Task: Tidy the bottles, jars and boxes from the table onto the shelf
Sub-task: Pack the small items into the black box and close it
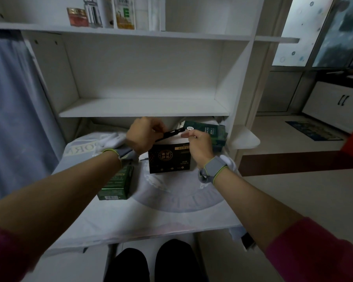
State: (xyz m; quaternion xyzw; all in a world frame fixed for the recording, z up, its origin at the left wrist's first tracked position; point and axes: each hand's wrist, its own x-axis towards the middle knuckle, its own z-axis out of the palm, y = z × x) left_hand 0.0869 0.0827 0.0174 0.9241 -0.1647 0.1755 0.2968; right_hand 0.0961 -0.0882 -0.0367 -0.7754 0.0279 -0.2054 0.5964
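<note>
A black box (169, 158) with gold print stands upright on the cloth-covered table (171, 216). Its lid flap (169, 133) is lifted. My left hand (143, 135) pinches the flap at the left end, and my right hand (198, 145) holds the box's top right edge. A dark green box (209, 132) lies behind the right hand. Another green box (116, 185) lies flat under my left forearm. The white shelf (143, 107) just above the hands has nothing on it.
The upper shelf (192, 35) holds a red jar (77, 17), a clear bottle (93, 14) and a yellow-labelled box (124, 14). White crumpled cloth (110, 140) lies left of my left hand. A blue curtain (10, 119) hangs at the left. Open floor lies to the right.
</note>
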